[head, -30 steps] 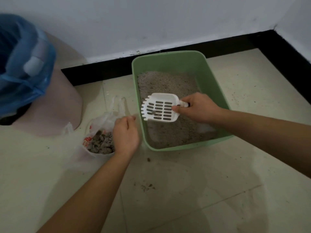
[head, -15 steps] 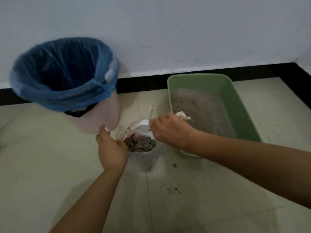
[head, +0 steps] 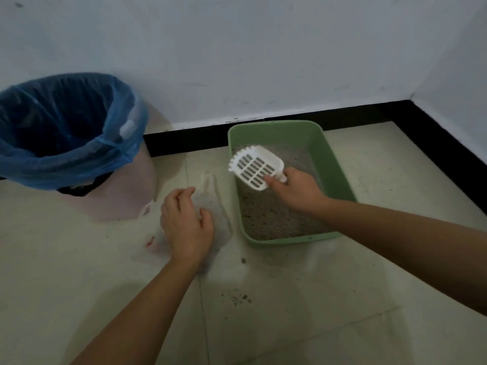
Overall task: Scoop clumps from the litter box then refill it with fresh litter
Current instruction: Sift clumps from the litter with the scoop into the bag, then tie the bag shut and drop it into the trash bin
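Scooping stage. Right hand (head: pixel 296 192) grips empty scoop (head: pixel 254 167) over litter box (head: pixel 336 171). Left hand (head: pixel 187 223) on plastic bag (head: pixel 210 185); cannot tell if grasping. Refill apparently not started.

Right hand (head: pixel 295 191) grips the handle of the white slotted scoop (head: pixel 254 167), held tilted above the near-left part of the green litter box (head: pixel 332 164); scoop looks empty. Grey litter (head: pixel 266 219) covers the box bottom. Left hand (head: pixel 187 225) rests on a translucent plastic bag (head: pixel 220 206) on the floor (head: pixel 355 285), just left of the box; grip unclear, blurred. Bin with blue liner (head: pixel 66 133) far left by the wall. Dark specks (head: pixel 238 299) on the floor.
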Action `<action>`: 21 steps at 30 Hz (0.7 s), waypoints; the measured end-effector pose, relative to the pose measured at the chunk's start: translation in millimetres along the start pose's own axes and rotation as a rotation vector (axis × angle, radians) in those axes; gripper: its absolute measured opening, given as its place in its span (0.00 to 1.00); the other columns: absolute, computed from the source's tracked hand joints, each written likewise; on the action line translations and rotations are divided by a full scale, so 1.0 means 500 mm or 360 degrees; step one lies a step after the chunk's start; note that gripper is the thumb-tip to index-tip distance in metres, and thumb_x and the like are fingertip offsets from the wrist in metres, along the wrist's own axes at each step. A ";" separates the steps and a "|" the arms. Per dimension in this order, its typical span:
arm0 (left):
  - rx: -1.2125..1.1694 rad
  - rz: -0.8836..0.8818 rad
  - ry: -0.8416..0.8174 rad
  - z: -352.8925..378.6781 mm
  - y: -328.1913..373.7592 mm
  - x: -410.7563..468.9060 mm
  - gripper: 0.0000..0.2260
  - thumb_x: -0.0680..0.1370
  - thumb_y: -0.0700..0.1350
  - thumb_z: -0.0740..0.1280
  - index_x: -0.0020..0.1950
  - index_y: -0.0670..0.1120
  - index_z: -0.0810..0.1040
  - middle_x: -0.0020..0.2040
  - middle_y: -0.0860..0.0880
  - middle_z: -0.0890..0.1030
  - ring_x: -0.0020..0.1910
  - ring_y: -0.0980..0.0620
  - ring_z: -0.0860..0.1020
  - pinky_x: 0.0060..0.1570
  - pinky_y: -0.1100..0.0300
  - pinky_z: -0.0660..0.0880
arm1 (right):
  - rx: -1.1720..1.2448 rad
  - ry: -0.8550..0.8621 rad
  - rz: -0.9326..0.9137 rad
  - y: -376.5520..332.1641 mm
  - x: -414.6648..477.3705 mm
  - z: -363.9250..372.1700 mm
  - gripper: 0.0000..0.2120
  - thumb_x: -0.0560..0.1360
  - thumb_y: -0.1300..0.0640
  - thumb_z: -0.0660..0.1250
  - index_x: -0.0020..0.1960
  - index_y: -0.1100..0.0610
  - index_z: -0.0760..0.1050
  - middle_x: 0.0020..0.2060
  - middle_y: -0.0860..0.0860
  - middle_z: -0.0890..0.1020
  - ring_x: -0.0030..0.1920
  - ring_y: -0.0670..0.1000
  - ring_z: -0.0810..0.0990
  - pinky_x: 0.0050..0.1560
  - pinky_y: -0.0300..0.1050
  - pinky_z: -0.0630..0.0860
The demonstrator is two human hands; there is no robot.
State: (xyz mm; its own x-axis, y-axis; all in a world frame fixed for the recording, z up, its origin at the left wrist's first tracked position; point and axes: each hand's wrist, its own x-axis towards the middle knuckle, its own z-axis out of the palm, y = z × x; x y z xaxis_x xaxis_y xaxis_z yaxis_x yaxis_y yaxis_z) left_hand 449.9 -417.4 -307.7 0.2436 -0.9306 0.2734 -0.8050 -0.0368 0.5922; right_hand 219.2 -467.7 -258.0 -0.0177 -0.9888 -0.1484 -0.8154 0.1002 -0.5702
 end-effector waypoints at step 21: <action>0.0760 0.0248 -0.0490 0.228 0.181 -0.094 0.29 0.77 0.64 0.49 0.70 0.50 0.69 0.66 0.46 0.73 0.66 0.46 0.70 0.67 0.38 0.59 | 0.0270 0.0019 0.1290 0.524 -0.068 -0.081 0.20 0.80 0.50 0.64 0.65 0.62 0.73 0.53 0.58 0.78 0.51 0.57 0.77 0.47 0.46 0.74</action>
State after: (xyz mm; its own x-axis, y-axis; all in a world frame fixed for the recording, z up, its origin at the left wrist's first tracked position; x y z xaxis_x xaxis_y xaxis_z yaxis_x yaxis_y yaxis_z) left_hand 303.7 -418.7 -353.2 -0.0080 -0.9985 0.0545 -0.9906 0.0154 0.1363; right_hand -17.3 -412.4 -369.9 -0.5696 -0.6035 -0.5580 -0.4488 0.7971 -0.4040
